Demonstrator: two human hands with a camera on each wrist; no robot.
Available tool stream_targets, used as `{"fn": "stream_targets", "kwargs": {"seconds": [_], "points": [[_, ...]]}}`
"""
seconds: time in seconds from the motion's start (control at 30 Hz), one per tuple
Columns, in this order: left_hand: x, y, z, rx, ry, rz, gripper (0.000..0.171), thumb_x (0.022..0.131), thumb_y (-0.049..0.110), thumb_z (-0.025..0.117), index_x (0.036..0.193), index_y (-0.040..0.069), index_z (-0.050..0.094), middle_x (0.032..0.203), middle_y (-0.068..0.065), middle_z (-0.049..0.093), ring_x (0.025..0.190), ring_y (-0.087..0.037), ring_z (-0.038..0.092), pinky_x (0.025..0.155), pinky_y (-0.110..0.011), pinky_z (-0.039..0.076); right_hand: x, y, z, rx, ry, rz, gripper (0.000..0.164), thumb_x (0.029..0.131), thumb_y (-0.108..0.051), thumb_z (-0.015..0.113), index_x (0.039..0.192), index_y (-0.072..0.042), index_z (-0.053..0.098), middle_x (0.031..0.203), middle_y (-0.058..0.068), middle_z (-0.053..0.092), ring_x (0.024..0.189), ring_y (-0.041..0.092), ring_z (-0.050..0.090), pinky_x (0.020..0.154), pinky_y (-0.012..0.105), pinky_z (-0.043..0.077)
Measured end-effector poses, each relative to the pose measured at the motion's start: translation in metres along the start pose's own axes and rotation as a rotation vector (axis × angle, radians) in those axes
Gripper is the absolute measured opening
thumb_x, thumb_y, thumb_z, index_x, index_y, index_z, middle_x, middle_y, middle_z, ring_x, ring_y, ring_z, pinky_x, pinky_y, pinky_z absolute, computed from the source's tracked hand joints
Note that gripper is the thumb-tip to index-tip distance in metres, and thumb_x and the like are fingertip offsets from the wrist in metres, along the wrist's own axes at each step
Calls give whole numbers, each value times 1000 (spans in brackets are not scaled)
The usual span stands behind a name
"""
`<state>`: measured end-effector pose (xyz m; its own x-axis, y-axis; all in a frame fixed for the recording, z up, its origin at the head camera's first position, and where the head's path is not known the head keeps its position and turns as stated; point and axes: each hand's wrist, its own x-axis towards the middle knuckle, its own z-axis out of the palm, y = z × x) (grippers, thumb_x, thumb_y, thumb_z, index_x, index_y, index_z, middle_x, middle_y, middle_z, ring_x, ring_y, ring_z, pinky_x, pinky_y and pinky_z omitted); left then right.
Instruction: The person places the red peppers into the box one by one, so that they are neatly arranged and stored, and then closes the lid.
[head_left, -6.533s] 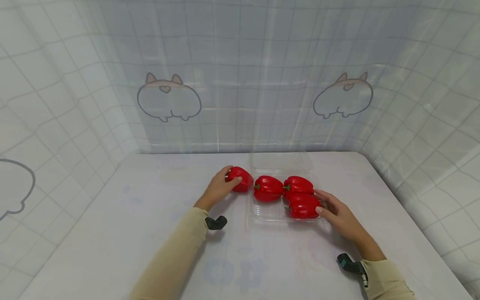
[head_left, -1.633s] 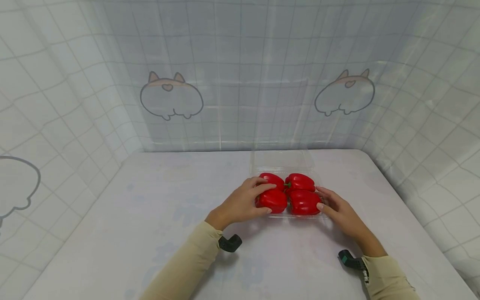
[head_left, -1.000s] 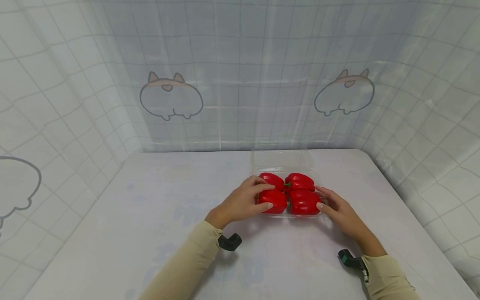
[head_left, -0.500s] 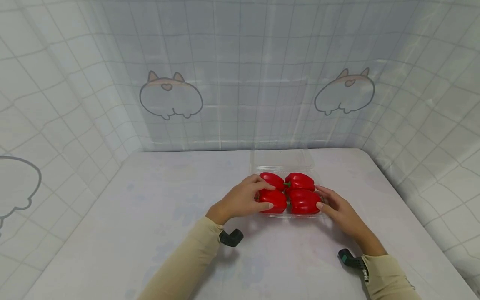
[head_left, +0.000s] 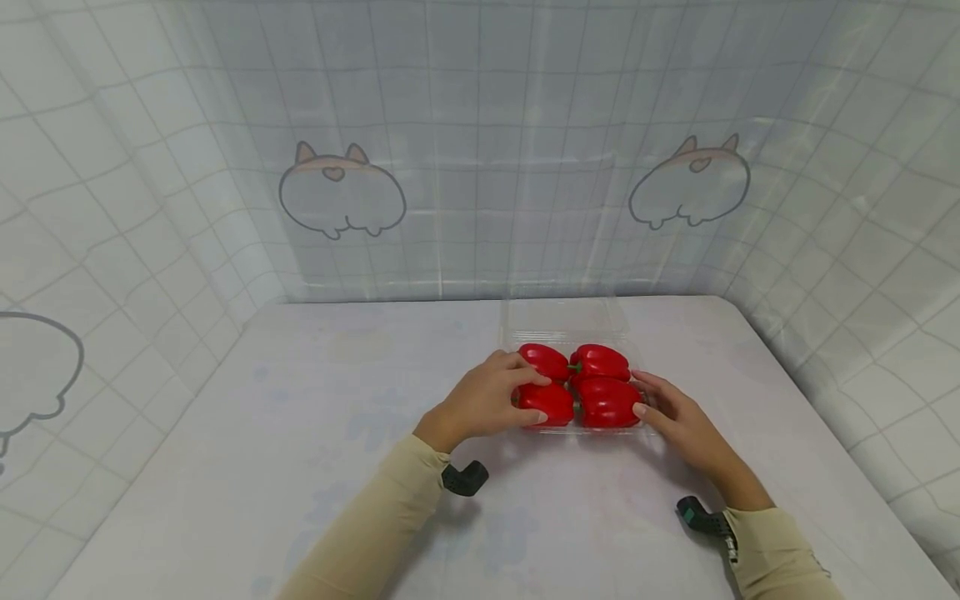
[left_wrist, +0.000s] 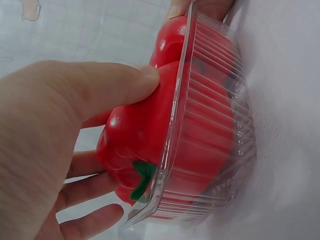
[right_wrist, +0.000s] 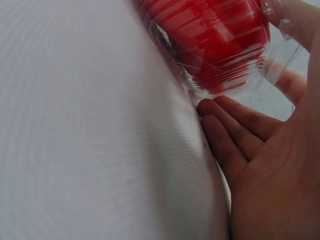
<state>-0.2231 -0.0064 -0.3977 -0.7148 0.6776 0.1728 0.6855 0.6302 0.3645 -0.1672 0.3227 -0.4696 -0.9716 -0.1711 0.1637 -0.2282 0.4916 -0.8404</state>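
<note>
Several red bell peppers with green stems sit in an open clear plastic clamshell container (left_wrist: 200, 125), two at the back and two in front. My left hand (head_left: 480, 400) grips the front left bell pepper (head_left: 551, 404). In the left wrist view its thumb presses the pepper's upper side, with the other fingers round the far side. My right hand (head_left: 682, 425) holds the container's right side, thumb at the front right bell pepper (head_left: 609, 403) and index finger farther back. In the right wrist view, the lower fingers (right_wrist: 225, 125) rest beside the ribbed container wall, close to the table.
The container's clear lid (head_left: 562, 317) lies folded back toward the rear table edge. A pale patterned table (head_left: 300, 417) spreads out around it. Grid-patterned curtains (head_left: 480, 150) with cartoon outlines enclose the back and sides.
Earlier the left hand held a bell pepper left of the container; that pepper is now inside with the others. The left hand moved right, to the front left pepper. The right hand barely moved.
</note>
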Motion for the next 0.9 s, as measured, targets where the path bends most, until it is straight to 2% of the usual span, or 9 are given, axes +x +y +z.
{"fn": "stream_targets", "kwargs": {"seconds": [0.2,0.4,0.63,0.83,0.9], "points": [[1,1,2,63,9,24,49,81,43,79,126,27,71,124,3,61,111,-14,51,80,-28,55,-1,2,0,-7,0,7,63,99,-29,63,155,-17,36,150,18,46,136,38,46,95,22,47],[2,3,4,136,14,25,48,81,47,77,125,29,70,122,3,60,109,-14,51,80,-29,55,-1,3,-1,8,-3,0,62,100,-28,63,155,-16,37,150,19,46,135,38,47,94,19,46],[2,2,6,146,22,25,47,81,47,76,124,29,71,121,3,61,108,-15,52,80,-30,55,0,2,0,11,-3,0,63,99,-29,63,155,-16,36,150,19,46,135,38,46,94,19,46],[0,3,8,151,34,-12,49,81,48,77,124,28,70,121,3,59,109,-15,52,82,-32,54,1,2,-1,8,-1,-4,63,99,-29,63,155,-17,37,151,18,45,136,38,45,94,19,46],[-1,4,9,148,40,-19,48,81,48,77,124,28,70,118,3,58,108,-14,51,81,-31,54,1,1,-1,5,-1,-1,63,99,-29,63,155,-17,37,151,17,45,136,38,45,96,23,47]]}}
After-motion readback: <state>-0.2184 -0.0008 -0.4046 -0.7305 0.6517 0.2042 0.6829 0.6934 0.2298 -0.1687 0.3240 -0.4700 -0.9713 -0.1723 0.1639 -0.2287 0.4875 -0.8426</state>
